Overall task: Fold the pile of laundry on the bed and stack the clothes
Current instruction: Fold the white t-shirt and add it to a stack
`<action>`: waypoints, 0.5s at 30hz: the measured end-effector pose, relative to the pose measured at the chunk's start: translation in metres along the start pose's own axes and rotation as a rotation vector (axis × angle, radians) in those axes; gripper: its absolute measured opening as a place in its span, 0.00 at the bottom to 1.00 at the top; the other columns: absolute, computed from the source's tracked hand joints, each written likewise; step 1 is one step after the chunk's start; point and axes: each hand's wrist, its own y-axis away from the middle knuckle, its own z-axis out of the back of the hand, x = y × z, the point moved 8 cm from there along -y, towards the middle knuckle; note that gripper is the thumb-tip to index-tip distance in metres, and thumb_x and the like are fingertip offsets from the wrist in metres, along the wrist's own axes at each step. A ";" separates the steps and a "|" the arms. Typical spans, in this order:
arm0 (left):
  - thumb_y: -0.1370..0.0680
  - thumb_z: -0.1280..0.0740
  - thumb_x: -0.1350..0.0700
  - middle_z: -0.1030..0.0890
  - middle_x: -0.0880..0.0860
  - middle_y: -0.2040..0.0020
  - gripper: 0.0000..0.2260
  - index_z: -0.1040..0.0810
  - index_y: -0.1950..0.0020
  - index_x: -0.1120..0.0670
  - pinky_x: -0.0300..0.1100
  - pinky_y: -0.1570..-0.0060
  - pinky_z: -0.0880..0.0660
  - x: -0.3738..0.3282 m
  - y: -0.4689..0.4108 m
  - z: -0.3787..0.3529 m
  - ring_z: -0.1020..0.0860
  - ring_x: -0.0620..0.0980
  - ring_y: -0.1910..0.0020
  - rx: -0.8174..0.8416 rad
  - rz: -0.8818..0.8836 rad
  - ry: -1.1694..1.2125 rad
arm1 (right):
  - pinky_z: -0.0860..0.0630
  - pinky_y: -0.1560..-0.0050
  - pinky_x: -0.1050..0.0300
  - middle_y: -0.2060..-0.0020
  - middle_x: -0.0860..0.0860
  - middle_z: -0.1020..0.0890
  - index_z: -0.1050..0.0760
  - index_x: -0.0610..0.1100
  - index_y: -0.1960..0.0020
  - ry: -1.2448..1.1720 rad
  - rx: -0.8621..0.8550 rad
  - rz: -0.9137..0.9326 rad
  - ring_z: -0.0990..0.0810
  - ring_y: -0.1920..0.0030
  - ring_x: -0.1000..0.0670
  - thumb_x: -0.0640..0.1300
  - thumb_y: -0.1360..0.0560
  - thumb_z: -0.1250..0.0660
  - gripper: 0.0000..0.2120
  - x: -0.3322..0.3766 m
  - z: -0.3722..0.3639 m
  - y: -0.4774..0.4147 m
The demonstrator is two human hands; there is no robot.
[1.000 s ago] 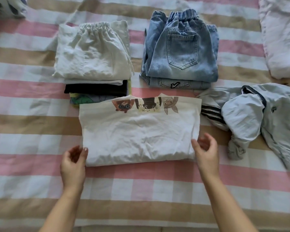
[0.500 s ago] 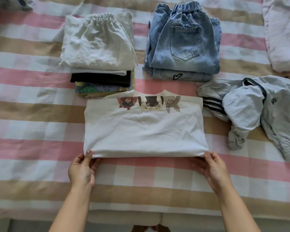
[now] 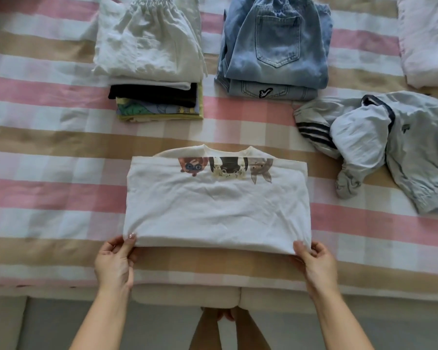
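Left hand (image 3: 115, 263): at 7 o'clock, fingers pinching the near-left corner of the white T-shirt (image 3: 218, 210).
Right hand (image 3: 315, 263): at 5 o'clock, fingers pinching the near-right corner.
White T-shirt: centre of the bed (image 3: 36, 193), folded, cartoon print along its far edge.
Grey jacket (image 3: 395, 147): 3 o'clock, crumpled.
Folded stack (image 3: 152, 59): 11 o'clock, white garment on top.
Jeans (image 3: 276, 46): 12 o'clock, folded.

The bedsheet (image 3: 48, 137) is checked in pink, tan and white. On it lies a white T-shirt (image 3: 218, 208) printed with brown, black and grey cartoon faces. Beyond the T-shirt sit white shorts (image 3: 147, 44) over black (image 3: 152, 94) and yellow-green (image 3: 159, 113) garments, pale blue denim jeans (image 3: 276, 46), and a light grey jacket (image 3: 390, 145) with dark navy stripes.
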 end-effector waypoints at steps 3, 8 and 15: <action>0.25 0.36 0.70 0.21 0.44 0.74 0.14 0.30 0.61 0.52 0.29 0.69 0.25 0.020 0.007 0.022 0.22 0.36 0.73 -0.015 0.003 -0.034 | 0.21 0.64 0.60 0.60 0.43 0.18 0.24 0.43 0.56 -0.014 -0.033 -0.061 0.19 0.60 0.47 0.36 0.27 0.31 0.03 -0.031 0.012 0.019; 0.27 0.33 0.70 0.20 0.46 0.67 0.12 0.28 0.59 0.53 0.30 0.63 0.24 0.017 0.012 0.026 0.22 0.40 0.67 -0.073 -0.114 -0.237 | 0.21 0.58 0.58 0.55 0.45 0.19 0.27 0.39 0.45 -0.067 -0.069 -0.080 0.20 0.56 0.47 0.35 0.27 0.33 0.11 -0.042 0.015 0.024; 0.28 0.30 0.65 0.27 0.50 0.45 0.14 0.25 0.44 0.57 0.34 0.46 0.33 -0.029 0.074 -0.047 0.30 0.49 0.43 -0.001 -0.627 -0.687 | 0.24 0.46 0.46 0.49 0.46 0.22 0.29 0.43 0.43 0.049 -0.142 0.013 0.23 0.49 0.47 0.39 0.26 0.32 0.13 -0.027 0.020 0.030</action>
